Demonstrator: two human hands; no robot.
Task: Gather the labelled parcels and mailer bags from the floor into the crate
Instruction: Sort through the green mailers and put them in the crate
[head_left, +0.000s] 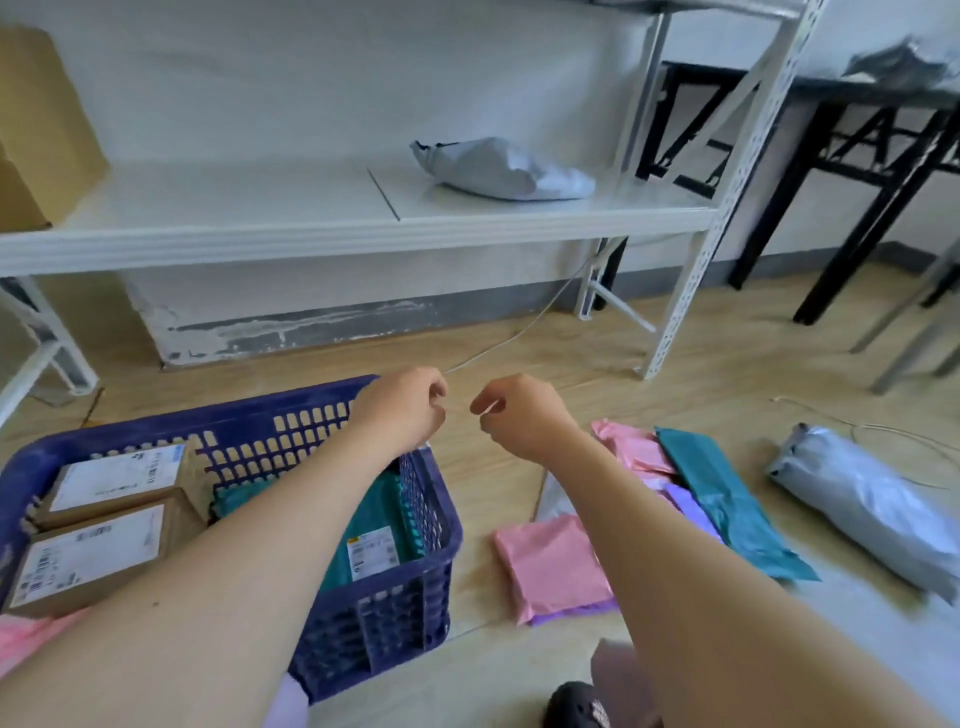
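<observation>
Left hand (402, 410) raised over the far right corner of the dark blue perforated plastic crate (363, 613), fingers curled nearly closed, seemingly pinching something thin and pale; cannot tell what. Right hand (519, 415) level with it, just to its right and apart from it, curled loosely the same way, carrying no parcel.

Below and behind the left hand, inside the crate: two brown cardboard boxes with white labels (104, 525) and a teal plastic mailer bag with a label (371, 540).

Below and to the right of the right hand, on the wooden floor: a flat pink plastic mailer bag (553, 569) nearest, more pink and purple bags (631, 447) behind it, a long teal mailer bag (727, 509) lying on a diagonal running away to the upper left, and farther right a silver-grey rolled mailer bag (872, 499) on a similar slant.

Judged nearer to the remaining pile: the right hand, every loose bag lying on its side and the crate on the other. Likely next: down and back toward the body for the flat pink bag, then across leftward to the crate.

Beyond both hands, a thin white cable (524, 327) along the floor.
</observation>
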